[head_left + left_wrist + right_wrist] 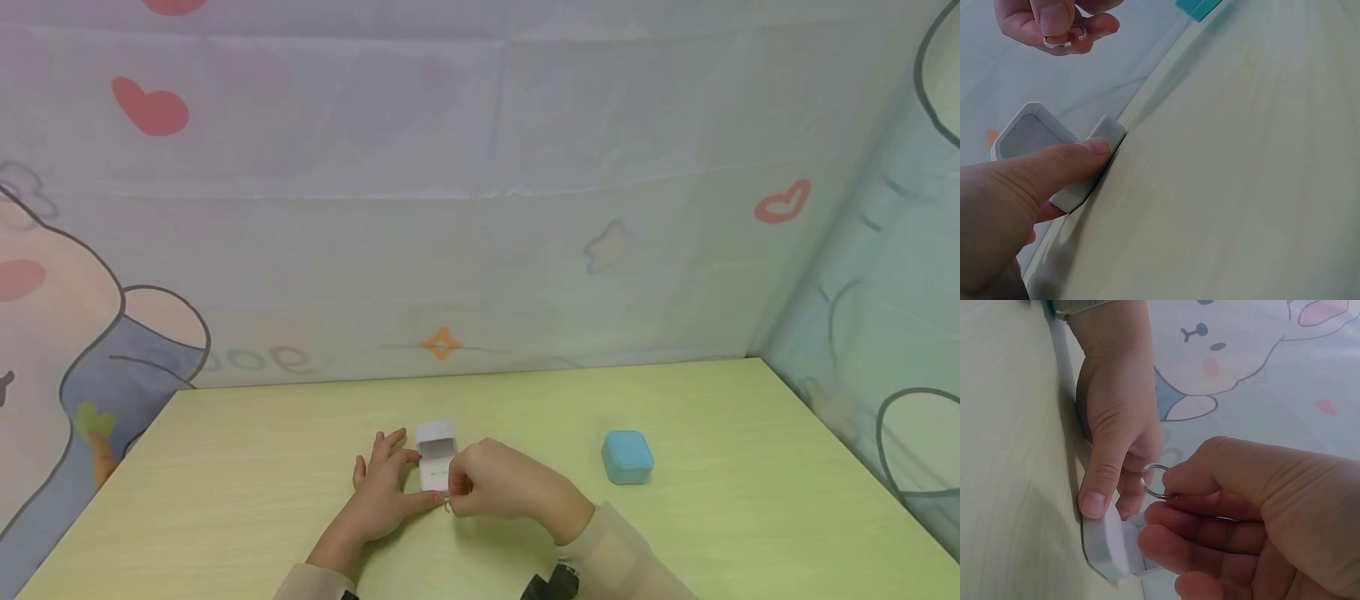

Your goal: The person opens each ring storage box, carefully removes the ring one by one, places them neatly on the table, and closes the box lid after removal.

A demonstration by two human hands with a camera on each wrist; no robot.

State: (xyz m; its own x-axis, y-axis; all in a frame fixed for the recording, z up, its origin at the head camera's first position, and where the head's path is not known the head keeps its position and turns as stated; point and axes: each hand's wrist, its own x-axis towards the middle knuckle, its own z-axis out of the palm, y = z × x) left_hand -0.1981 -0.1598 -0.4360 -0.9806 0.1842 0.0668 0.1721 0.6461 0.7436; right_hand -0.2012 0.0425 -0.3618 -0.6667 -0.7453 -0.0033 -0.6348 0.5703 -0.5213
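Observation:
A small white ring box (436, 432) stands on the table with its lid raised, its white insert partly hidden by my right hand (504, 483). My left hand (381, 493) holds the box at its lower part, the thumb (1079, 159) against the front and fingers at the far side. Between thumb and bent fingers, my right hand pinches a thin silver ring (1155, 495) with a gap in its band. In the head view that ring appears just in front of the box's near edge, close to the left thumb.
A light blue box (627, 458) with rounded corners sits to the right on the pale yellow table (262, 450). Behind the table hangs a printed cloth (375, 250) with hearts and cartoon figures; another cloth hangs at the right side.

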